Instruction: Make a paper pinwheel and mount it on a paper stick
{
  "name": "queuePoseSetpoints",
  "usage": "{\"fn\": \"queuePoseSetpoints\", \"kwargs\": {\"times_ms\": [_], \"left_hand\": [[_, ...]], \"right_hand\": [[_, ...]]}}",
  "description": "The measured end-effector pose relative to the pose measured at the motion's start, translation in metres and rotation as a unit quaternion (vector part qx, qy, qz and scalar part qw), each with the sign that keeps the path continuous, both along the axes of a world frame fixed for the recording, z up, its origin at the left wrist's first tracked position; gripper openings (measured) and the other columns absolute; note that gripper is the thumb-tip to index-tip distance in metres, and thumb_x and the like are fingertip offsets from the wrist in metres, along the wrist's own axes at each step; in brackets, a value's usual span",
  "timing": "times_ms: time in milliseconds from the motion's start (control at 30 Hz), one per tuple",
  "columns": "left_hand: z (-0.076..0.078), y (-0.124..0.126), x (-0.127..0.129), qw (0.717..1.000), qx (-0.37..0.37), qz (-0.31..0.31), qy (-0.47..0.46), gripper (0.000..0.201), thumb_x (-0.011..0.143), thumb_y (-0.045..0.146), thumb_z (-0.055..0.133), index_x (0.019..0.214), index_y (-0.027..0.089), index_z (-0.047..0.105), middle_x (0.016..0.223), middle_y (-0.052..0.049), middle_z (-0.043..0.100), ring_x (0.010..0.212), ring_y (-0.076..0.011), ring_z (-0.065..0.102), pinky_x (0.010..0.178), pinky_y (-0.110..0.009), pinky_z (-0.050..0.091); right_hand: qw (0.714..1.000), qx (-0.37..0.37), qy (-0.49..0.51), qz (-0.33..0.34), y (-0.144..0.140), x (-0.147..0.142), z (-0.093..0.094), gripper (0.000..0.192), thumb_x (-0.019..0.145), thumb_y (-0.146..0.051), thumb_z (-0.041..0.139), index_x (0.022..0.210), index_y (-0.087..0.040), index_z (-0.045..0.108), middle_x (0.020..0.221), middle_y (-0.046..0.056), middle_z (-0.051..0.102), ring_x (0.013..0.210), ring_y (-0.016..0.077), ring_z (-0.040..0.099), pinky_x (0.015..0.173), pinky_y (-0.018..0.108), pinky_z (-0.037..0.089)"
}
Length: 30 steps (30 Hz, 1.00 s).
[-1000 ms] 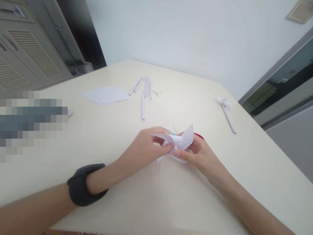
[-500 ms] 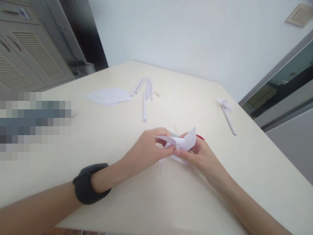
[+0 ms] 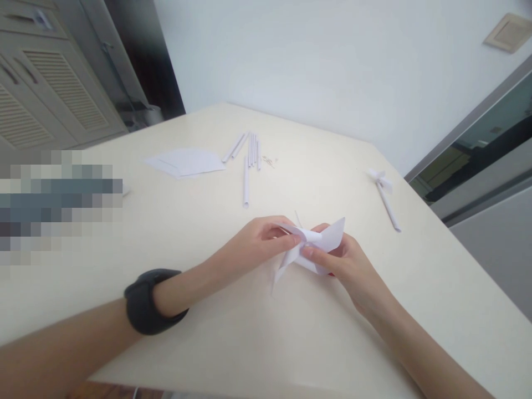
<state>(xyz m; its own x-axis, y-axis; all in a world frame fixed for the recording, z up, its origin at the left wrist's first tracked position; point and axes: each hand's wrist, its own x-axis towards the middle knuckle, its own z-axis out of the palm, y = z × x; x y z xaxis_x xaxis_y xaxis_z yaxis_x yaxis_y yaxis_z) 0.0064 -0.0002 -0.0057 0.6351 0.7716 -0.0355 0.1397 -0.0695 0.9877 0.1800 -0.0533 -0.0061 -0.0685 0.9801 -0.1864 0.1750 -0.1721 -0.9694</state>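
Between my two hands is a white paper pinwheel (image 3: 312, 237), its folded blades sticking out at several sides. My left hand (image 3: 266, 237) pinches it at the left near the centre, thumb in front and fingers behind. From the right, my right hand (image 3: 343, 257) grips it with the thumb pressed on the middle. A thin stick or wire end shows above the paper, too fine to name. Something red peeks out behind the paper by my right hand, mostly hidden. A dark band sits on my left wrist.
Rolled paper tubes (image 3: 246, 183) lie at the back middle, with small thin bits (image 3: 269, 161) beside them. Left of these rest flat paper sheets (image 3: 185, 162). A second pinwheel on a paper stick (image 3: 388, 206) lies at the right. A wall borders the table (image 3: 199, 310) behind.
The pinwheel has shifted slightly right and turned in my hands. My left fingers have moved a little up its edge. The red thing now shows lower down, below the right fingers.
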Motion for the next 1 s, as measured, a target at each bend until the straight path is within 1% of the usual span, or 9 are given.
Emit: {"fn": "queuePoseSetpoints", "kwargs": {"times_ms": [133,200,333,433,533,600,700,867,1000], "left_hand": [[0.003,0.003,-0.002,0.998,-0.034,-0.009,-0.051,0.024,0.084,0.022,0.045,0.094,0.018,0.066,0.103,-0.005,0.065,0.099,-0.0206,0.059,0.087,-0.033,0.045],[0.002,0.003,-0.002,0.998,-0.044,-0.008,-0.044,0.026,0.083,0.019,0.043,0.094,0.019,0.067,0.106,-0.006,0.065,0.102,-0.0212,0.058,0.089,-0.034,0.044],[-0.003,0.004,-0.002,1.000,-0.024,-0.001,-0.001,0.018,0.078,0.019,0.052,0.089,0.019,0.066,0.098,-0.004,0.067,0.097,-0.0205,0.061,0.090,-0.035,0.044],[-0.006,0.007,0.000,1.000,-0.017,-0.016,-0.008,0.015,0.076,0.023,0.058,0.088,0.017,0.065,0.095,-0.006,0.067,0.094,-0.0220,0.062,0.082,-0.034,0.048],[-0.007,0.008,0.001,1.000,-0.009,-0.027,-0.007,0.014,0.074,0.023,0.061,0.085,0.016,0.065,0.089,-0.006,0.067,0.087,-0.0213,0.064,0.077,-0.033,0.049],[-0.007,0.008,0.001,1.000,-0.009,-0.029,-0.007,0.015,0.074,0.025,0.062,0.086,0.016,0.065,0.090,-0.006,0.067,0.087,-0.0215,0.064,0.076,-0.032,0.049],[-0.006,0.006,0.001,0.999,0.001,-0.037,-0.020,0.018,0.076,0.028,0.062,0.090,0.017,0.065,0.095,-0.006,0.067,0.092,-0.0217,0.063,0.078,-0.032,0.049],[-0.007,0.007,0.000,0.999,0.002,-0.039,-0.010,0.020,0.075,0.033,0.064,0.086,0.015,0.065,0.086,-0.005,0.066,0.084,-0.0206,0.062,0.071,-0.029,0.048],[-0.014,0.010,0.001,0.998,0.013,-0.048,-0.042,0.018,0.077,0.030,0.063,0.086,0.016,0.065,0.087,-0.004,0.064,0.085,-0.0189,0.061,0.074,-0.029,0.047]], "right_hand": [[0.999,-0.012,0.048,-0.012,0.000,0.000,0.000,0.020,0.071,-0.034,0.067,0.083,-0.019,0.061,0.071,-0.001,0.056,0.058,0.0111,0.045,0.052,0.024,0.031],[0.998,-0.016,0.065,-0.011,0.000,0.000,-0.001,0.024,0.070,-0.036,0.068,0.086,-0.019,0.064,0.072,0.001,0.059,0.060,0.0124,0.047,0.054,0.024,0.032],[0.996,-0.021,0.088,0.009,0.001,-0.001,-0.002,0.026,0.070,-0.039,0.068,0.086,-0.018,0.067,0.073,0.003,0.061,0.066,0.0157,0.052,0.059,0.026,0.038],[0.994,-0.019,0.110,0.019,0.000,-0.002,-0.002,0.033,0.066,-0.042,0.071,0.089,-0.019,0.068,0.082,0.005,0.065,0.079,0.0211,0.057,0.070,0.030,0.042],[0.991,-0.027,0.125,0.028,0.001,-0.002,-0.004,0.037,0.065,-0.044,0.072,0.092,-0.019,0.067,0.082,0.005,0.066,0.082,0.0221,0.057,0.074,0.031,0.041],[0.990,-0.027,0.137,0.032,0.002,-0.002,-0.007,0.037,0.063,-0.045,0.073,0.090,-0.020,0.067,0.080,0.004,0.066,0.082,0.0221,0.057,0.076,0.032,0.040],[0.988,-0.026,0.149,0.039,0.003,-0.002,-0.009,0.037,0.061,-0.047,0.073,0.085,-0.019,0.066,0.079,0.004,0.066,0.080,0.0222,0.058,0.076,0.033,0.040],[0.986,-0.029,0.163,0.031,0.001,-0.002,-0.008,0.035,0.060,-0.041,0.077,0.084,-0.018,0.066,0.079,0.003,0.065,0.078,0.0197,0.057,0.069,0.029,0.038],[0.985,-0.032,0.169,0.031,0.000,-0.002,-0.008,0.042,0.060,-0.044,0.076,0.091,-0.018,0.066,0.084,0.004,0.068,0.084,0.0223,0.058,0.074,0.032,0.039]]}}
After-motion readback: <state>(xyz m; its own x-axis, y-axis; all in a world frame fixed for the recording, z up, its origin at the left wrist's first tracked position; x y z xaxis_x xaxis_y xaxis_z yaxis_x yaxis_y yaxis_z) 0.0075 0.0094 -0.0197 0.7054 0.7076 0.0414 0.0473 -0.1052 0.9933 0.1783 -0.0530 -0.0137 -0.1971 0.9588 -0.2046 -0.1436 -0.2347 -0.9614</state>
